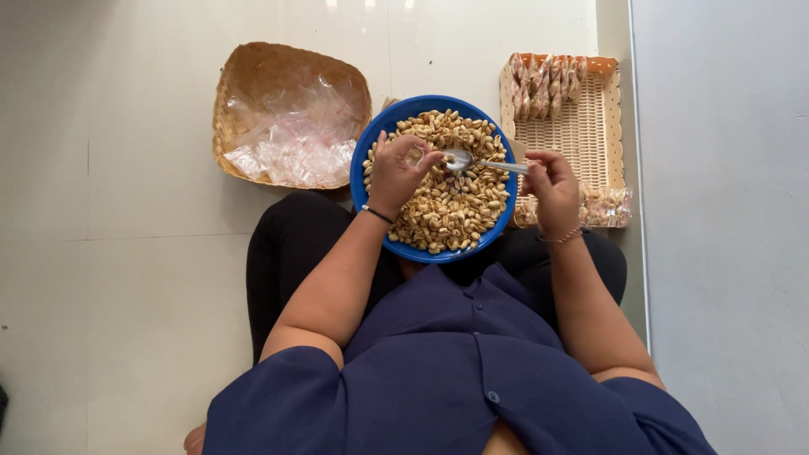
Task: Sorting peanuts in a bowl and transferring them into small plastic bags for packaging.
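View: I am looking straight down from the head camera; the person sits on the floor (126, 253) with the bowl in the lap.
Bowl: blue bowl (364, 165), round, heaped with peanuts (451, 206).
Spoon: metal spoon (484, 163) lies nearly level across the picture, bowl end at the middle of the peanuts, handle running toward the right hand.
Right hand: right hand (552, 190) is pinched on the handle end, sitting just past the bowl's right rim.
Left hand: left hand (396, 173) is over the left half of the peanuts, fingers curled around something small and pale; I cannot tell what it is, a small bag at a guess.
Key relation: the spoon's bowl end points at the left hand's fingertips; the two are just beside each other, nearly touching. The hands are apart, joined only along the spoon's line.
Left of bowl: woven basket (244, 76) holding clear plastic bags (291, 139), nearer the left hand.
Right of bowl: slatted tray (573, 126) with filled packets (543, 84) along its far end, more at its near edge, nearer the right hand.
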